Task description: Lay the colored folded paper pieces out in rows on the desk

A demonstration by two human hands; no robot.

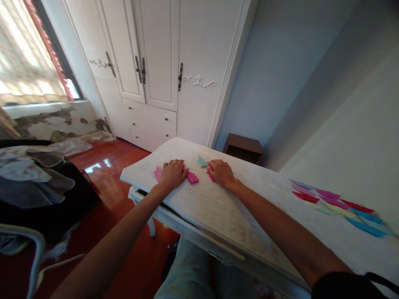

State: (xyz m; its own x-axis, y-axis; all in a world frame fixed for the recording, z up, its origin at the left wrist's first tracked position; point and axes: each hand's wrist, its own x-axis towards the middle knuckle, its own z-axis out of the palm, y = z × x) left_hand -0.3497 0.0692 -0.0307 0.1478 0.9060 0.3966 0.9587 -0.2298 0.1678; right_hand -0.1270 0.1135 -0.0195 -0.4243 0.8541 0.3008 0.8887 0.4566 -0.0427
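Note pink strip (193, 178) at 4 o'clock from nearer left hand (172, 173), long axis 10-to-4. Cannot tell grip, left or right hand (220, 171).

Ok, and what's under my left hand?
A light pink piece pokes out on one side of your left hand, a darker pink piece on the other. Your palm and fingers cover whatever lies between.
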